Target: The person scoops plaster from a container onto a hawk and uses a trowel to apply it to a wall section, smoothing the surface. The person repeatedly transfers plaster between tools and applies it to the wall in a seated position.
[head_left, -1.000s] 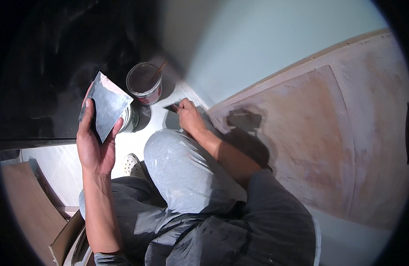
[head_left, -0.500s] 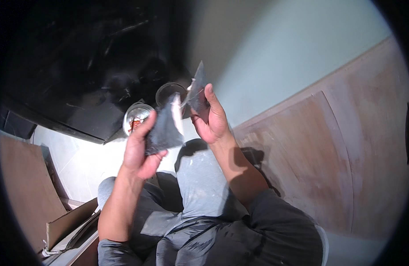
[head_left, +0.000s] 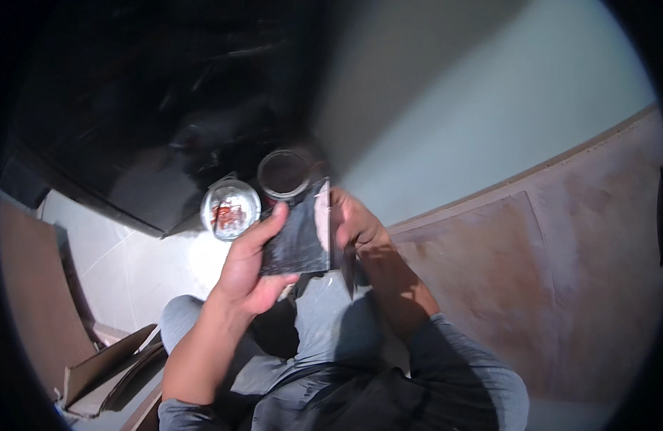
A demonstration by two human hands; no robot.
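Note:
My left hand (head_left: pixel 249 266) grips a dark flat putty spreader (head_left: pixel 295 233), thumb on its face and fingers underneath. A band of pale pink paste (head_left: pixel 322 215) runs along the spreader's right edge. My right hand (head_left: pixel 357 223) is closed round a second, thin dark spreader (head_left: pixel 348 273), seen almost edge-on and pointing down toward my lap. Its fingers are blurred and partly hidden beside the left spreader's edge. Whether the two spreaders touch, I cannot tell.
Just beyond my hands stand an open tin (head_left: pixel 233 210) with a shiny inside and red-brown residue, and a dark round tin (head_left: pixel 283 174). A glossy black panel (head_left: pixel 166 108) rises ahead. Pale green wall (head_left: pixel 489 122) and brown boards (head_left: pixel 482 287) are at right, folded cardboard (head_left: pixel 105 366) lower left.
The right hand has turned its spreader from pointing up to pointing down and come closer to the left one. My left hand has shifted slightly right and nearer to me.

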